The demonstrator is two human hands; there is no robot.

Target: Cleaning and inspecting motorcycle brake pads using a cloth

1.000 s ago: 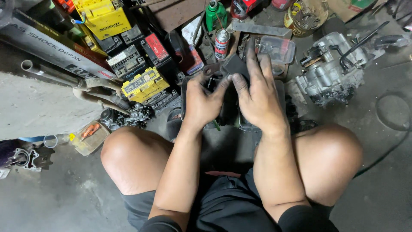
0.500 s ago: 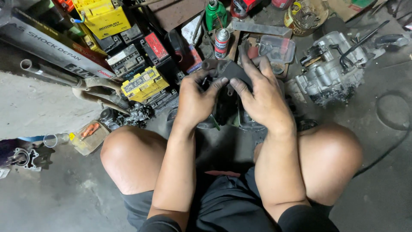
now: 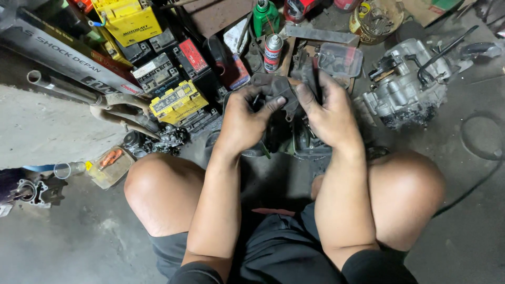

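Only 1 view exists: a head-worn camera looking steeply down, nearly straight, over the person's own knees and forearms at a concrete floor (image 3: 68, 247). It sits close, with both hands near mid-frame. The forward edge reaches a clutter of parts at the top. No 2nd view shares the scene.

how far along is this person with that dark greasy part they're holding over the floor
Looks done: a dark, flat part is off the floor, lifted clear of the dark assembly below. In hand: left hand and right hand both grip it, thumbs on top. Left: unclear; the grey engine and spray can lie untouched.
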